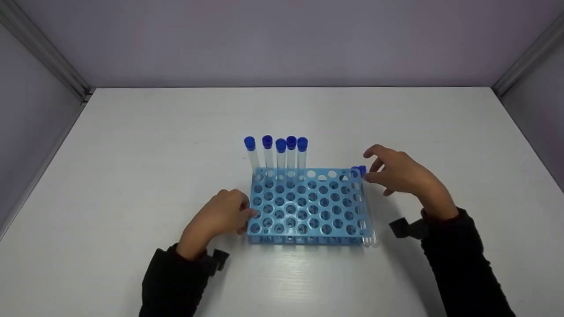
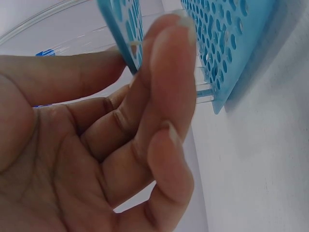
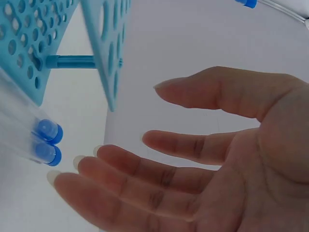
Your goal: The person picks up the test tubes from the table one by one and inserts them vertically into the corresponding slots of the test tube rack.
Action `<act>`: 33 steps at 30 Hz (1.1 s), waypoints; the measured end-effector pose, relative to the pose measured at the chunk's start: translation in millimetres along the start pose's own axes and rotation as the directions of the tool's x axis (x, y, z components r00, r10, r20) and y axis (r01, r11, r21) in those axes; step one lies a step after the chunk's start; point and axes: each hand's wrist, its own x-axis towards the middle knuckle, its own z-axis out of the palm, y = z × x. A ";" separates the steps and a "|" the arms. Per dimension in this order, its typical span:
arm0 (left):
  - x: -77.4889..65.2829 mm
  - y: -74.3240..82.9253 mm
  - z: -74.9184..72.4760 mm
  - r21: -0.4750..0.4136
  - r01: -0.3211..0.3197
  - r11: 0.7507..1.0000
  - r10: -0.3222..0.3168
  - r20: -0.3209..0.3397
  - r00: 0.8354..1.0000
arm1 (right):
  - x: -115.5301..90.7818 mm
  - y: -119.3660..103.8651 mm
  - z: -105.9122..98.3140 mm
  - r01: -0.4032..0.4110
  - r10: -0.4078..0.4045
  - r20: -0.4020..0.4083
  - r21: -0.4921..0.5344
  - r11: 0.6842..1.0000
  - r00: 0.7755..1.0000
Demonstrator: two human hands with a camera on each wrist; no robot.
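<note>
A light blue test tube rack (image 1: pixel 296 193) full of round holes stands at the middle of the table. My left hand (image 1: pixel 222 215) grips its left edge, and the left wrist view has the thumb against the top plate with the fingers curled beneath. Several clear test tubes with blue caps (image 1: pixel 250 142) stand along the back row, towards the left. Two more capped tubes (image 3: pixel 49 131) lie on the table along the rack's right side, caps towards the back. Just right of those caps, my right hand (image 1: pixel 398 171) hovers with thumb and fingers spread, holding nothing.
The white table (image 1: pixel 154 132) reaches back to a pale wall (image 1: pixel 291 44), with side panels at left and right. Both wrists carry small black camera mounts (image 1: pixel 407 228) over dark sleeves.
</note>
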 end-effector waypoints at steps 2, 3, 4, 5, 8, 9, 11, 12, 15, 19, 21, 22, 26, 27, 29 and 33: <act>0.2 -0.2 0.2 0.001 -0.001 1.000 0.001 -0.001 1.000 | 2.4 3.4 1.6 -0.026 0.026 0.015 0.004 1.000 1.000; 0.3 -0.3 0.4 0.003 -0.002 1.000 0.002 -0.002 1.000 | 3.7 5.2 2.4 -0.039 0.039 0.021 0.008 0.999 0.999; 0.3 -0.3 0.4 0.005 -0.002 1.000 0.002 -0.002 1.000 | 5.0 6.8 3.1 -0.053 0.052 0.027 0.010 0.999 0.998; 0.3 -0.2 0.4 0.005 -0.002 1.000 0.002 -0.001 1.000 | 6.2 8.3 3.8 -0.067 0.066 0.031 0.012 0.998 0.997; 0.2 0.3 0.3 0.005 0.002 1.000 -0.002 0.000 1.000 | 9.8 13.2 6.1 -0.099 0.098 0.047 0.020 0.995 0.994; 0.1 0.5 0.2 0.005 0.004 1.000 -0.004 0.002 1.000 | 11.0 14.9 6.9 -0.107 0.106 0.050 0.023 0.994 0.993; -0.1 0.8 -0.2 0.006 0.008 1.000 -0.008 0.003 1.000 | 12.9 17.8 8.4 -0.118 0.117 0.058 0.027 0.993 0.991; 0.0 0.9 -0.3 0.006 0.008 1.000 -0.008 0.003 1.000 | 13.8 19.1 9.3 -0.124 0.122 0.062 0.032 0.992 0.991; 0.0 0.6 -0.4 0.005 0.007 1.000 -0.007 0.001 1.000 | 15.5 22.3 11.5 -0.138 0.134 0.077 0.045 0.989 0.988; -0.2 0.4 -0.6 0.002 0.001 1.000 -0.001 -0.001 1.000 | 16.2 26.2 14.4 -0.152 0.146 0.095 0.060 0.987 0.985; -0.3 0.8 -0.9 0.002 -0.003 1.000 0.003 -0.003 1.000 | 16.7 27.9 16.1 -0.158 0.152 0.098 0.060 0.986 0.984; -0.7 1.1 -1.1 0.002 -0.008 1.000 0.008 -0.003 1.000 | 17.1 28.5 17.0 -0.163 0.156 0.098 0.060 0.985 0.983; -1.6 1.8 -1.6 0.001 -0.025 1.000 0.025 -0.010 1.000 | 18.8 30.6 20.4 -0.184 0.178 0.096 0.057 0.981 0.979; -1.9 2.0 -1.7 0.001 -0.028 1.000 0.028 -0.011 1.000 | 19.2 31.1 21.2 -0.187 0.180 0.097 0.059 0.981 0.979; -1.9 2.1 -1.8 0.002 -0.027 1.000 0.027 -0.010 1.000 | 19.9 32.4 22.5 -0.192 0.186 0.098 0.062 0.979 0.978; -0.7 2.1 -1.5 0.003 -0.014 1.000 0.014 -0.007 1.000 | 21.2 34.4 24.9 -0.191 0.184 0.100 0.067 0.979 0.978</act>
